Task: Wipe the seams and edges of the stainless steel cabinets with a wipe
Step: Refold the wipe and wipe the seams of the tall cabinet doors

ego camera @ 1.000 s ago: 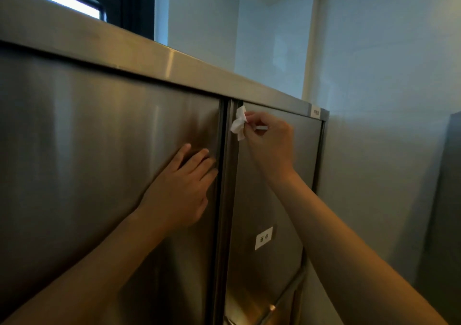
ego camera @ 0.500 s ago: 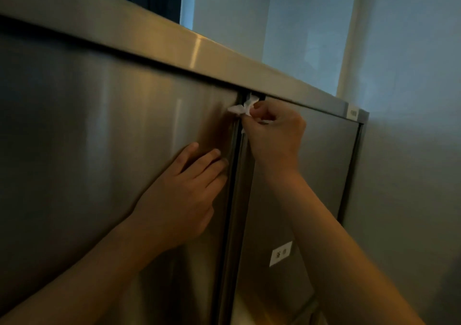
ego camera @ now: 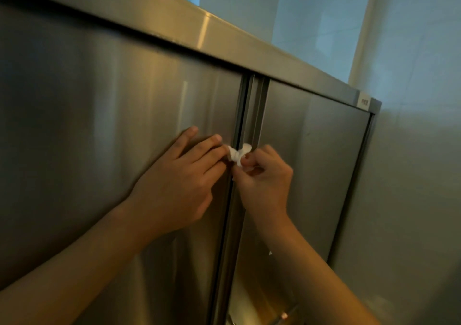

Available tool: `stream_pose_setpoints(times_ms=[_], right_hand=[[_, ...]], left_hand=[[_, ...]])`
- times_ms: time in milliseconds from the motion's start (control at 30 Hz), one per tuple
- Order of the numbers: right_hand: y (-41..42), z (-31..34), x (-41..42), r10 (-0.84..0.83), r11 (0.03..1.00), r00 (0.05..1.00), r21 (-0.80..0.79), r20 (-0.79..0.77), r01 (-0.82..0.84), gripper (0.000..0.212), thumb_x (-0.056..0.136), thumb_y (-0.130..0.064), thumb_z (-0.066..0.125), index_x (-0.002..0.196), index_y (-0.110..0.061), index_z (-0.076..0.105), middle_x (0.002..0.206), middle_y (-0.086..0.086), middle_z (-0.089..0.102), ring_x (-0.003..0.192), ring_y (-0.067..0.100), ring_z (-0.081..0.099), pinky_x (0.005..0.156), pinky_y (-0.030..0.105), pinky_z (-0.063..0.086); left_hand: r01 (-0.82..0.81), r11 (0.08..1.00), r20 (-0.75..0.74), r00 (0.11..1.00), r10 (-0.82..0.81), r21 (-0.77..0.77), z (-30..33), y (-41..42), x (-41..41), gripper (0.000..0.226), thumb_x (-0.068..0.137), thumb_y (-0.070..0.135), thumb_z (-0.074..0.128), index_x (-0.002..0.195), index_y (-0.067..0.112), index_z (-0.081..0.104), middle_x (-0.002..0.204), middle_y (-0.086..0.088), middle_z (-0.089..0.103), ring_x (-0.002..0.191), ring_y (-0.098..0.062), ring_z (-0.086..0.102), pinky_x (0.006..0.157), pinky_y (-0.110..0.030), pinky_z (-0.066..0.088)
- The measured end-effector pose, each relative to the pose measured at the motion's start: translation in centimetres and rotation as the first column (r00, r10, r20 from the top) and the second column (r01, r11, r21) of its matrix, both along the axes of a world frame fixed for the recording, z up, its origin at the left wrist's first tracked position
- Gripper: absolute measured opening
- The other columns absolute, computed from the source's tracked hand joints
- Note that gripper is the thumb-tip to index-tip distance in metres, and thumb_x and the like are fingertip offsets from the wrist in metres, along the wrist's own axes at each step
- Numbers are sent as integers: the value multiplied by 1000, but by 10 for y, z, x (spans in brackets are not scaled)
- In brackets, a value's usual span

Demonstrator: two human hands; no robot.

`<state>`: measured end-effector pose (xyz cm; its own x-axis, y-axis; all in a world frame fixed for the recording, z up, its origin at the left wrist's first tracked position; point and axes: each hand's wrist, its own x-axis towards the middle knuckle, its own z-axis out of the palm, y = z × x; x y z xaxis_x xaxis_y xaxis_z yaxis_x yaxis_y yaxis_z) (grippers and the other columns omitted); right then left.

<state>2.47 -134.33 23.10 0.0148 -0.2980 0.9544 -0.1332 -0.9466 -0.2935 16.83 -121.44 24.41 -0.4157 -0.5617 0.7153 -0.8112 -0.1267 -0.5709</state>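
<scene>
A stainless steel cabinet (ego camera: 104, 130) fills the view, with two doors that meet at a vertical seam (ego camera: 245, 110) in the middle. My right hand (ego camera: 265, 182) pinches a small crumpled white wipe (ego camera: 237, 154) and holds it against the seam about halfway down. On the left door, my left hand (ego camera: 182, 182) lies flat with straight fingers. Its fingertips reach the door's edge and touch the wipe.
The cabinet's top rim (ego camera: 174, 25) runs diagonally above the doors, with a small white label (ego camera: 364, 102) at its right end. A pale tiled wall (ego camera: 419, 150) stands close on the right. A metal handle bar (ego camera: 284, 316) shows at the bottom.
My right hand has slid the wipe down the seam from the top to beside my left hand's fingertips. The view has shifted; my left hand has stayed on the door.
</scene>
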Motion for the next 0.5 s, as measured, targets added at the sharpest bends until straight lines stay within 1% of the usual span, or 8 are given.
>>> stream_pose_setpoints(times_ms=[67,100,167,200,233,333,433,500], right_hand=[[1,-11,-6,30,1000,998,8,-53,-29,26,73,1,84,63,-9,62,71,-1,55,61,13,55,53,28,43],[1,-13,-9,54,998,995,16,-78,-53,24,76,0,83,65,-11,64,73,-3,57,62,13,57,54,28,46],[2,-8,-18,94,995,991,42,-100,-90,19,79,-1,83,72,-11,70,78,-4,64,69,14,65,59,38,55],[2,0,-24,97,995,992,43,-86,-93,16,80,-1,83,76,-11,72,82,-4,69,74,14,69,63,41,58],[3,10,-30,86,996,994,21,-63,-85,13,80,-1,83,79,-9,74,87,-4,72,79,13,71,67,40,59],[3,48,-44,-1,990,1000,-138,-18,-2,9,83,0,82,89,-4,76,100,2,75,90,9,72,77,32,61],[-9,86,-42,-95,944,995,-318,1,90,11,84,1,79,95,-1,78,107,8,76,97,15,74,85,33,61],[-17,103,-34,-136,903,991,-413,-19,116,10,86,3,77,96,0,79,108,11,77,99,21,74,88,34,60]], left_hand=[[-11,1000,3,1000,11,8,1,0,0,54,88,29,60,139,14,61,155,-11,51,150,-30,38,125,-58,19],[-14,1000,1,1000,14,11,1,1,1,54,88,30,60,139,15,61,156,-11,50,151,-30,37,125,-58,18],[-13,1000,-12,1000,13,13,-3,0,0,55,86,32,63,139,16,61,156,-11,49,151,-31,36,126,-59,17],[-16,1000,-18,1000,16,15,-6,-2,0,56,85,33,66,138,16,63,157,-12,49,151,-32,35,125,-60,17],[-23,1000,-18,1000,23,17,-9,-3,-1,57,83,34,69,136,15,64,157,-13,48,152,-33,35,125,-62,17],[-34,999,-18,999,34,14,-12,-7,-2,63,80,36,72,139,15,63,157,-14,48,152,-35,34,124,-63,18],[-27,1000,-17,999,27,14,-11,-7,-2,66,82,39,71,143,16,60,158,-11,47,153,-34,31,124,-63,16],[-25,1000,-16,1000,25,16,-13,-7,-1,66,82,40,72,143,17,60,158,-11,47,153,-35,31,125,-62,14]])
